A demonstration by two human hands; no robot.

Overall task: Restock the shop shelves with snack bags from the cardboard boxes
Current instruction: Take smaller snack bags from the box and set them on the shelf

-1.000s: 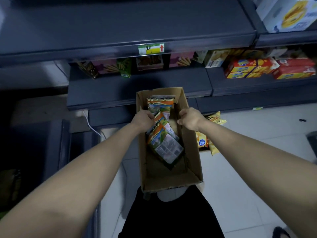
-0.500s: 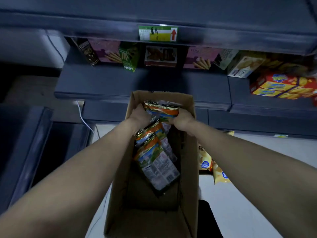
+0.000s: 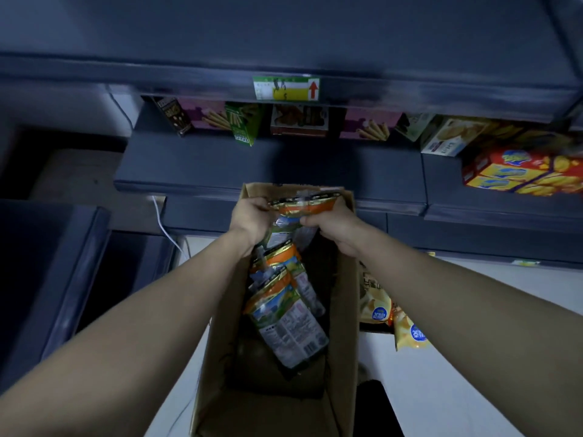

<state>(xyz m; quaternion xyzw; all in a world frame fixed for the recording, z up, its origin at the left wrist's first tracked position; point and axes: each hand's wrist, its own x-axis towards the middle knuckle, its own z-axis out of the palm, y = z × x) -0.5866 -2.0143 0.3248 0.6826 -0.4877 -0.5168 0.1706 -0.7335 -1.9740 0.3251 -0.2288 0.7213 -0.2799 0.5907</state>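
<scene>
An open cardboard box [image 3: 344,357] stands on the floor below me, with several orange-and-green snack bags [image 3: 285,320] piled inside. At the box's far end both hands hold a bunch of the same snack bags [image 3: 303,205] by their upper edges. My left hand [image 3: 250,217] grips the bunch from the left, and my right hand [image 3: 331,222] grips it from the right. The dark shelf [image 3: 252,167] lies just beyond the box.
Boxed biscuits and stick snacks [image 3: 299,121] line the back of the shelf, with red-and-yellow cartons [image 3: 523,171] at the right. Yellow snack bags [image 3: 391,313] lie on the white floor right of the box. A dark cabinet [image 3: 47,279] stands at the left. A white cable [image 3: 167,225] hangs beside it.
The view has moved closer and lower toward the shelf and box. Both hands have closed round the top bunch of bags and raised it slightly at the box's far end.
</scene>
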